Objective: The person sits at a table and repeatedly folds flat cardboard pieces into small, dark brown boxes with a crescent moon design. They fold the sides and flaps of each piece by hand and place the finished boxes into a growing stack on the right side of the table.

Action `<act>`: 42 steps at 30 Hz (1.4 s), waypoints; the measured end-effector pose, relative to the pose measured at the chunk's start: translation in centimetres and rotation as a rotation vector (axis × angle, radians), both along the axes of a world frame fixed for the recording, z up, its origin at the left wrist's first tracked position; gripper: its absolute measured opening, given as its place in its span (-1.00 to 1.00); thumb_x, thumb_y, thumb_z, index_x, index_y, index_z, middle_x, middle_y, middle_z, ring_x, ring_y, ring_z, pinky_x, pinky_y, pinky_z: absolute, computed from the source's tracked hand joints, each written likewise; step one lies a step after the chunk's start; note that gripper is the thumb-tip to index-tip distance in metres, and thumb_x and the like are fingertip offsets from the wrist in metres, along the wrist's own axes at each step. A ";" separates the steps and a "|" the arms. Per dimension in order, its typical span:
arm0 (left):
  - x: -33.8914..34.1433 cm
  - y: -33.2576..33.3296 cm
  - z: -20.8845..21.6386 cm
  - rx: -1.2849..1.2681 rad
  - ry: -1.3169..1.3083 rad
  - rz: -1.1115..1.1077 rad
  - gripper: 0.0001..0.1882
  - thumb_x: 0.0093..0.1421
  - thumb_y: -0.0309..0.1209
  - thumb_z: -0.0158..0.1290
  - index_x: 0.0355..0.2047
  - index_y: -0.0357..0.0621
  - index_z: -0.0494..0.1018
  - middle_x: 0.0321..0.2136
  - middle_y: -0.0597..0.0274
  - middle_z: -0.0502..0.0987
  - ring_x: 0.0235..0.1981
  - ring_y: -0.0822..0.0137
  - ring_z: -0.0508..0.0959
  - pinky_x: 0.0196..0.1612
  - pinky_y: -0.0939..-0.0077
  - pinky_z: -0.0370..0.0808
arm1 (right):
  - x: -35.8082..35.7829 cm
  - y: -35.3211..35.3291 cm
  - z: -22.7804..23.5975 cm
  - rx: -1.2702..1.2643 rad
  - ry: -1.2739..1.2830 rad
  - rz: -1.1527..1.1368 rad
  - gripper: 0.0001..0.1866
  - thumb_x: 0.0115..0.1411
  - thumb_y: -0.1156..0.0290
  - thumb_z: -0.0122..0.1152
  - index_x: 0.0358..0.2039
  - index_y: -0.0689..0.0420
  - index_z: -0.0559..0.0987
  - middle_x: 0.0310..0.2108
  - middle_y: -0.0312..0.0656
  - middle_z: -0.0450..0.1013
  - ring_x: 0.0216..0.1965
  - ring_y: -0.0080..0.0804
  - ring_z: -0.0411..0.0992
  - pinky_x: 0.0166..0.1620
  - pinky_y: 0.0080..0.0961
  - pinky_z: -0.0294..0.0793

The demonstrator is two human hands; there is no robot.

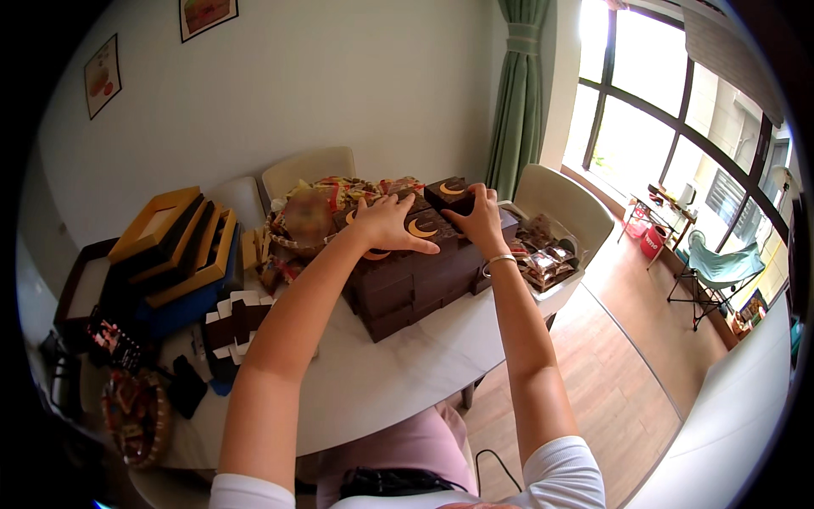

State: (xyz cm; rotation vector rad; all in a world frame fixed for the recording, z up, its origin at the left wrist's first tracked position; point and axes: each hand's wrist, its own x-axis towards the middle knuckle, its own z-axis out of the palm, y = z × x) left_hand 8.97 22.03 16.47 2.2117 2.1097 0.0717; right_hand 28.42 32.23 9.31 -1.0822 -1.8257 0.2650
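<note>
A stack of dark brown small boxes (407,291) with golden crescent moons on their tops stands on the white marbled table (373,382). My left hand (392,226) lies across the top of the stack, thumb and fingers spread, with a crescent showing between them. At the stack's far right corner, my right hand (482,224) has its thumb and fingers around a brown box (449,192) that sits higher than its neighbours. That box's underside and the boxes beneath my palms are hidden.
Behind the stack is a basket (288,237) of wrapped snacks; a white bin (555,293) of small packets stands right. Yellow and black box parts (182,246) pile up left, near an unfolded carton (237,327) and another basket (136,416). Chairs (566,208) line the far side.
</note>
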 end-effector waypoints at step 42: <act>-19.7 -21.1 -23.7 0.579 -0.782 0.771 -0.36 0.18 -0.27 0.19 0.20 -0.34 0.31 -0.09 -0.16 0.53 -0.11 0.00 0.58 -0.05 0.23 0.53 | -22.9 -17.4 -16.0 -0.390 -0.297 0.702 -0.43 0.26 0.07 0.24 0.08 0.28 0.49 -0.36 -0.14 0.50 -0.42 -0.35 0.49 -0.34 -0.44 0.49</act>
